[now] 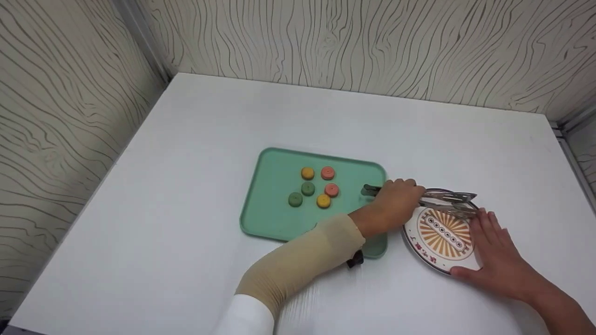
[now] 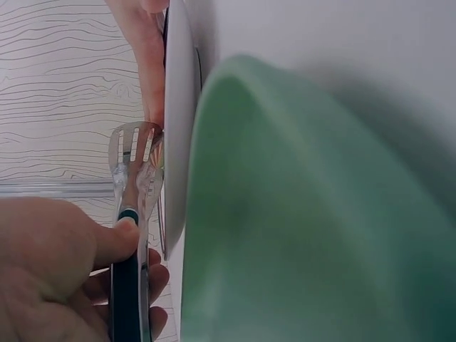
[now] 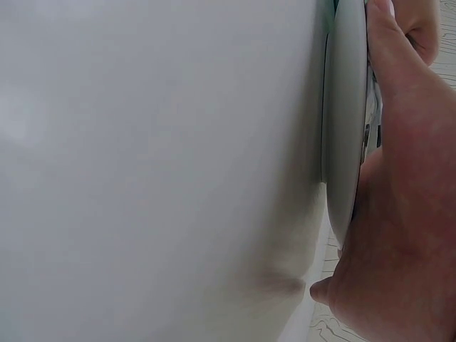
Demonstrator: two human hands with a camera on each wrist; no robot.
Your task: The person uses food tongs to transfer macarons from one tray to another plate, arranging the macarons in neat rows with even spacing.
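My left hand (image 1: 396, 204) grips metal serving tongs (image 2: 127, 278) by their dark handle. The slotted heads of the tongs hang over the upper part of a white plate (image 1: 412, 242) printed with an orange sunburst. My right hand (image 1: 498, 260) lies along the plate's right rim, its fingers extended and its thumb at the near edge. Left of the plate, under my left forearm, is a green tray (image 1: 267, 204). Several small round pieces, like little pastries, sit on it: yellow (image 1: 307, 173), pink (image 1: 328, 173) and green (image 1: 295, 199).
All of this stands on a white table (image 1: 163, 209). Walls with a wood-grain line pattern (image 1: 326, 46) rise behind it and at its left. The tray's raised rim (image 2: 246, 71) comes close beneath my left wrist.
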